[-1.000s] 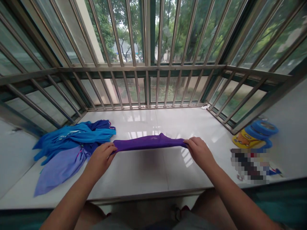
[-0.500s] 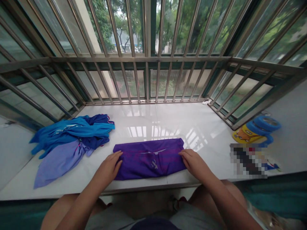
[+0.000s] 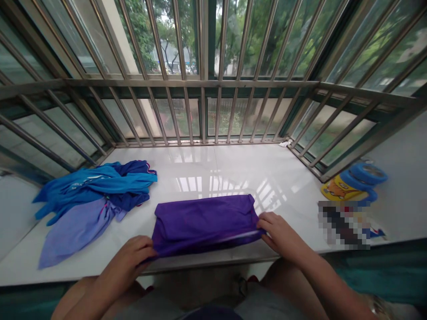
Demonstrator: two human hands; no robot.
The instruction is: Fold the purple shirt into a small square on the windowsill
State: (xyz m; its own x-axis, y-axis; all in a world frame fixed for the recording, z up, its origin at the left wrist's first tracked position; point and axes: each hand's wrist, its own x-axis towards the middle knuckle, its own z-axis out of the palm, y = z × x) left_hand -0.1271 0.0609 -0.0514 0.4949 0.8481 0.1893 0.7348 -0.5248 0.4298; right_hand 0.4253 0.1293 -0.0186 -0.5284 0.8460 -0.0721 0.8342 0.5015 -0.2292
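Two hands (image 3: 135, 254) (image 3: 279, 234); purple cloth (image 3: 207, 218) — seemingly pinched

There are two hands (image 3: 135, 255) (image 3: 278, 233), one purple cloth (image 3: 205, 220), one lavender cloth (image 3: 75, 231), one blue clothes pile (image 3: 96, 180), one jug (image 3: 342, 186).

Purple cloth (image 3: 203, 218) hides the tips of the left hand (image 3: 135, 253) in part, and its near edge blurs between both hands' fingers, with a smeared pale streak just beside those of the right hand (image 3: 278, 233). The cloth's underside is out of sight. Well right of the right fingers, pixelation (image 3: 345, 224) masks some items beyond recognition. Far beyond the fingers, a white scrap (image 3: 285, 144) is too small to identify. Left of the left fingers, overlapping folds hide parts of the blue clothes (image 3: 100, 182). Nearer than both hands' fingers, the frame cuts off both forearms.
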